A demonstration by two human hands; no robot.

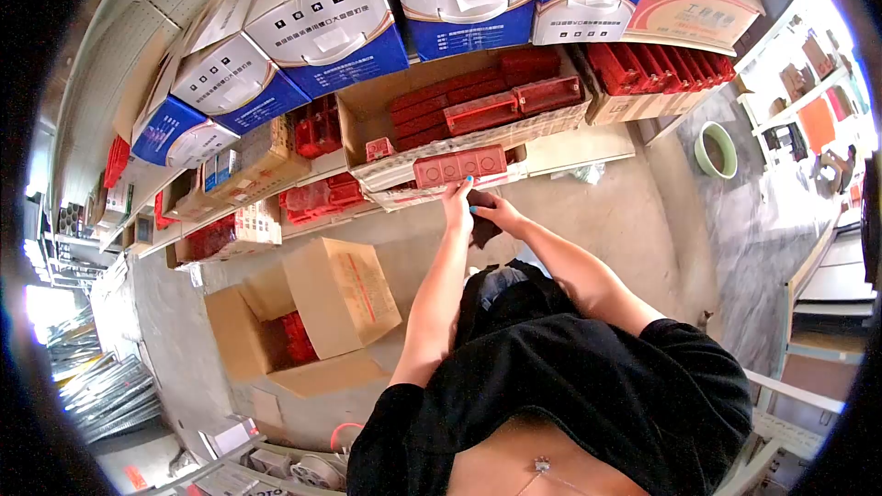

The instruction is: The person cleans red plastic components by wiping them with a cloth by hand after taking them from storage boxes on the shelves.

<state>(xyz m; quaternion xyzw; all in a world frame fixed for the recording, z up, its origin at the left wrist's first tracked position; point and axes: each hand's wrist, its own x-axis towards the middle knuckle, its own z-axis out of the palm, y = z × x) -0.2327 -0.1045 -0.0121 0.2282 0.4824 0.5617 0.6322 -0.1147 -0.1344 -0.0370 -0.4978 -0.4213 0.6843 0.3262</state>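
Observation:
My left hand point(458, 205) is closed on the lower edge of a long red electrical back box point(459, 167), which has a row of round knockouts on the side facing me. Close beside it, my right hand point(496, 212) grips a dark brown cloth point(485, 231) that hangs below the fingers. Just beyond the back box stands an open carton point(367, 119) on the shelf, with several red boxes point(514, 103) stacked in it. A small red piece point(378, 149) lies at that carton's near left corner.
Blue and white cartons point(331, 14) line the upper shelf. Another carton of red boxes point(657, 69) sits to the right. On the floor are an open cardboard box point(354, 289) at left and a green bucket point(716, 149) at right. Metal pipes point(106, 395) lie at far left.

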